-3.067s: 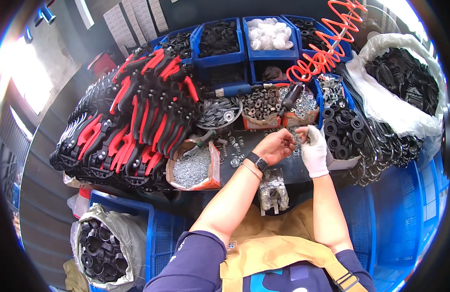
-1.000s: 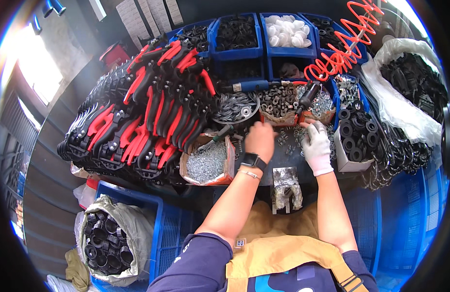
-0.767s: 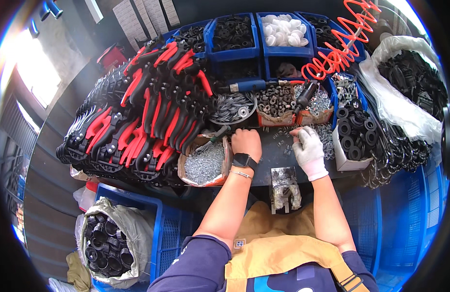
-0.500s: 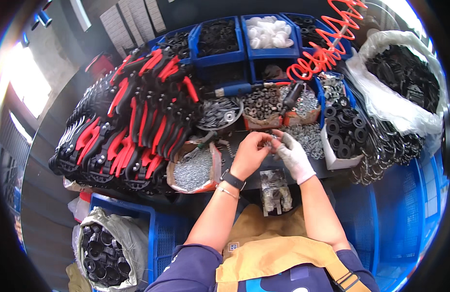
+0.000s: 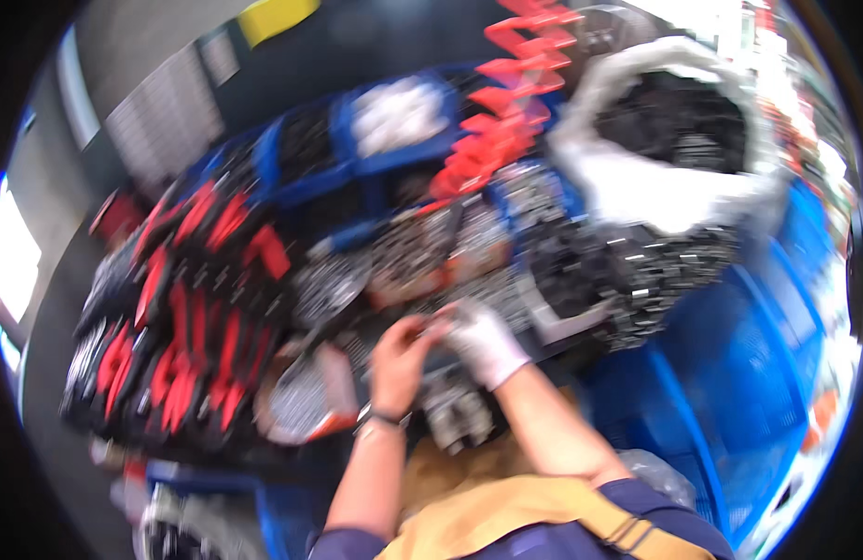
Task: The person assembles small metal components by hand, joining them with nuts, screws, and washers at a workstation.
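My left hand (image 5: pixel 397 362), bare with a dark band at the wrist, meets my right hand (image 5: pixel 487 347), in a pale glove with bare fingertips, over the near bench edge. Fingertips of both are pinched together around something too small and blurred to name. Just below them sits a metal fixture (image 5: pixel 457 411) that looks partly wrapped. To the left is an open box of small silvery pins (image 5: pixel 301 403). Behind my hands lie a tray of shiny flat metal parts (image 5: pixel 329 287) and a box of small metal pieces (image 5: pixel 408 254).
Red-and-black handled tools (image 5: pixel 189 327) are heaped at left. Blue bins (image 5: pixel 310 177) line the back, one with white parts (image 5: pixel 399 117). A red coiled hose (image 5: pixel 506 103) hangs down. At right stand a white sack of black parts (image 5: pixel 674 201), metal hooks (image 5: pixel 674 271) and blue crates (image 5: pixel 730 355).
My view has swung to the right and blurred, so the bench appears shifted left and tilted. Both hands stay together at the fingertips.
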The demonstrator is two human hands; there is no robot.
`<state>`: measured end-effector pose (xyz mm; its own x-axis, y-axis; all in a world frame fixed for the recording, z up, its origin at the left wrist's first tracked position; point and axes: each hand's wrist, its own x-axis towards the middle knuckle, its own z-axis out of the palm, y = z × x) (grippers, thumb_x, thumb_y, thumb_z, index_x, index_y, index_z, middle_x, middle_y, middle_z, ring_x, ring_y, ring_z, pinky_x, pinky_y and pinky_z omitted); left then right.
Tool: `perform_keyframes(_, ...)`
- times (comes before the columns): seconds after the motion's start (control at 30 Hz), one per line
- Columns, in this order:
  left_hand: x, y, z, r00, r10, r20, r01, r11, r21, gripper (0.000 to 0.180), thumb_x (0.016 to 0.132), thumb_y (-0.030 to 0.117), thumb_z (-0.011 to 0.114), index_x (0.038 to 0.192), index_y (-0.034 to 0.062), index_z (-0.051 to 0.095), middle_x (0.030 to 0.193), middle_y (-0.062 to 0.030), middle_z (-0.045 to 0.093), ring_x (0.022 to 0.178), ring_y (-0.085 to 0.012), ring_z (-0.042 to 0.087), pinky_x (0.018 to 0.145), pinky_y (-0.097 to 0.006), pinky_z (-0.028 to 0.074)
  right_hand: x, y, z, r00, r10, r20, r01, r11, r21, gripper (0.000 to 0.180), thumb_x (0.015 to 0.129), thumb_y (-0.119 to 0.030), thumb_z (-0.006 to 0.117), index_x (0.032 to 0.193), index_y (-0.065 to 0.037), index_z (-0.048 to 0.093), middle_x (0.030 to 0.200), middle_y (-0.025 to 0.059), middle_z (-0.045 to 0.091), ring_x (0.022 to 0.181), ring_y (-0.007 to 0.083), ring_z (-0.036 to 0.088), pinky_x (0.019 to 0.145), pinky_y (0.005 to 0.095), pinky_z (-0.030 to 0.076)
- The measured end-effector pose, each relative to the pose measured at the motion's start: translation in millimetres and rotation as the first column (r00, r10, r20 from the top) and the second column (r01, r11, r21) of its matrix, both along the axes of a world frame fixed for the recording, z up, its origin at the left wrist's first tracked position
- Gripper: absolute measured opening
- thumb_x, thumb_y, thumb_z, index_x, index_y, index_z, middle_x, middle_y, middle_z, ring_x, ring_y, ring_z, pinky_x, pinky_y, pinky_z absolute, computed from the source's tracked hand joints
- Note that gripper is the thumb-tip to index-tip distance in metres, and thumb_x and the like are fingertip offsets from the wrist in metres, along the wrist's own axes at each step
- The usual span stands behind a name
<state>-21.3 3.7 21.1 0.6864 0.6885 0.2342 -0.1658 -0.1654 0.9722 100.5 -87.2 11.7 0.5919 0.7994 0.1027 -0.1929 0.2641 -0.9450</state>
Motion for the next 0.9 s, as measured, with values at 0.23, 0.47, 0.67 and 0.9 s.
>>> perform_keyframes(0.23, -21.8, 31.7, -44.5, 0.996, 0.063, 0.058, -0.043, 0.954, -0.298, 0.022, 0.098, 0.023, 0.055, 0.096, 0.0015, 0.059, 0.073, -0.0005, 0.058, 0.06, -0.008, 0.055, 0.051, -0.02, 0.043, -28.9, 24.8, -25.5, 0.986, 0.128, 0.107, -0.133, 0.99, 0.04, 0.022, 0.089, -0.018, 0.065, 0.102, -0.003, 0.055, 0.087, 0.0008, 0.059, 0.084, 0.0064, 0.055, 0.076, 0.0254, 0.047)
perform_keyframes(0.47, -4.4, 22.1, -35.6, 0.978, -0.01, -0.206, -0.059, 0.945, -0.322, 0.03, 0.101, 0.029, 0.049, 0.078, 0.0091, 0.05, 0.063, 0.0034, 0.049, 0.045, -0.0037, 0.042, 0.039, -0.018, 0.031, -20.1, 15.7, -41.1, 0.737, -0.15, 0.659, 0.139, 0.988, 0.07, 0.026, 0.088, -0.025, 0.061, 0.099, -0.002, 0.054, 0.09, 0.003, 0.057, 0.083, 0.014, 0.055, 0.075, 0.0284, 0.046)
perform_keyframes(0.67, -2.2, 13.4, -39.8, 0.969, 0.211, -0.131, -0.168, 0.944, 0.283, 0.018, 0.099, 0.014, 0.049, 0.096, -0.0024, 0.056, 0.082, -0.0062, 0.059, 0.071, -0.0121, 0.054, 0.064, -0.027, 0.045, -23.8, 13.3, -20.9, 0.988, 0.13, -0.084, -0.135, 0.989, -0.058, 0.027, 0.087, -0.025, 0.066, 0.1, -0.003, 0.057, 0.084, 0.0023, 0.058, 0.071, 0.0098, 0.054, 0.063, 0.0257, 0.046)
perform_keyframes(0.9, -3.8, 17.7, -44.5, 0.954, 0.243, -0.177, -0.189, 0.942, 0.276, 0.021, 0.101, 0.016, 0.044, 0.094, -0.0019, 0.053, 0.081, -0.0082, 0.059, 0.068, -0.0125, 0.054, 0.062, -0.026, 0.044, -27.4, 13.7, -27.4, 0.677, -0.159, 0.718, 0.158, 0.985, 0.069, 0.019, 0.088, -0.017, 0.063, 0.094, 0.001, 0.058, 0.098, 0.0135, 0.058, 0.086, 0.0288, 0.061, 0.073, 0.035, 0.05)
